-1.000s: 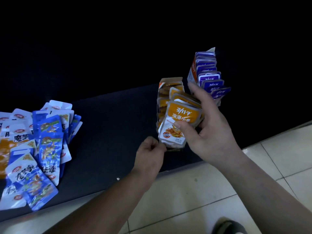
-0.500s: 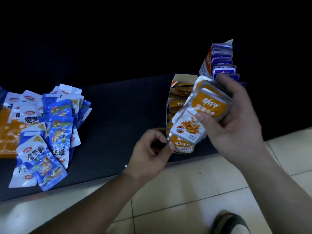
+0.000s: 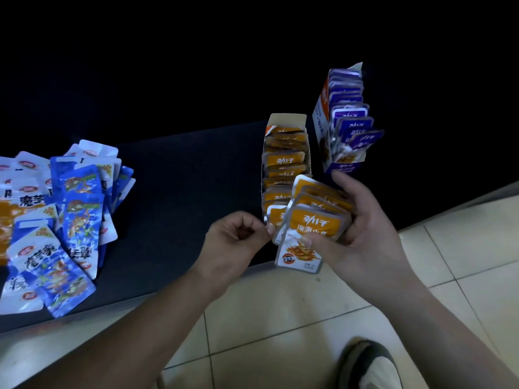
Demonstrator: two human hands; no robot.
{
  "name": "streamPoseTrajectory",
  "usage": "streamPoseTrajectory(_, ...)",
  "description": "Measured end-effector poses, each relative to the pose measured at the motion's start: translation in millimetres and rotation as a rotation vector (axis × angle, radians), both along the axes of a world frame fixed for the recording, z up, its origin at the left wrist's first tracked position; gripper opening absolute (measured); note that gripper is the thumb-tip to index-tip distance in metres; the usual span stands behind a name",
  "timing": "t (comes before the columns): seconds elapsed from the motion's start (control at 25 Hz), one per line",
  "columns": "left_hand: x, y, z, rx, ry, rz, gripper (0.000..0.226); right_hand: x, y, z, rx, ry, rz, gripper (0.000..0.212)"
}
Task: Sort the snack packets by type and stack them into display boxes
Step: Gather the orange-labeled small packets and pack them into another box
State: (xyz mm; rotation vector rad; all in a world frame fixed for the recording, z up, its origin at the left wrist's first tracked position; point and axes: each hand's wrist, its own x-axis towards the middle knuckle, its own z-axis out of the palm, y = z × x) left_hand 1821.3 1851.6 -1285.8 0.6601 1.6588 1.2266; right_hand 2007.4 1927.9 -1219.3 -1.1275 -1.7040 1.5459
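Observation:
My right hand [image 3: 362, 234] grips a fanned stack of orange snack packets [image 3: 311, 228] just in front of the orange display box [image 3: 286, 123], which holds a row of the same orange packets. My left hand [image 3: 236, 242] is curled at the near left corner of that box, its fingertips pinching the box's front edge beside the held stack. Behind and to the right stands a taller display box [image 3: 323, 127] filled with purple packets. A loose pile of blue and white packets [image 3: 64, 220] lies at the left of the dark surface.
The dark tabletop [image 3: 182, 178] ends at a near edge above a pale tiled floor [image 3: 280, 318]. A shoe [image 3: 368, 363] shows at the bottom right. Some orange packets [image 3: 4, 220] lie at the far left edge. The background is black.
My right hand has brought the orange stack down and toward me, off the top of the box. My left hand stays at the box's near corner. The camera view has shifted slightly.

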Motion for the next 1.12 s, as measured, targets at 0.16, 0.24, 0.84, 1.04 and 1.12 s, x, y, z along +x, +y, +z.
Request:
streamPoseTrajectory(0.16,-3.8,-6.7,-2.7,-0.014,0.008,-0.014,0.006,-7.9,2.6,-4.8,0.036,-0.057,-0.036,0.068)
streamPoseTrajectory(0.24,-2.0,-13.5,-7.6,0.012,0.035,-0.086,0.028,-11.7,2.4,-5.4,0.072,-0.053,-0.039,0.068)
streamPoseTrajectory(0.84,-13.8,42.8,-9.3,0.25,0.418,-0.204,0.059,-29.8,40.3,-28.2,-0.073,0.035,0.059,0.063)
streamPoseTrajectory(1.04,-29.2,46.3,-6.1,0.264,0.429,-0.135,0.044,-33.3,32.2,-25.9,-0.042,0.016,0.094,0.06)
streamPoseTrajectory(1.12,-28.7,37.0,-12.0,0.229,0.461,-0.119,0.045,-31.6,25.4,-26.6,0.014,-0.031,0.117,0.061)
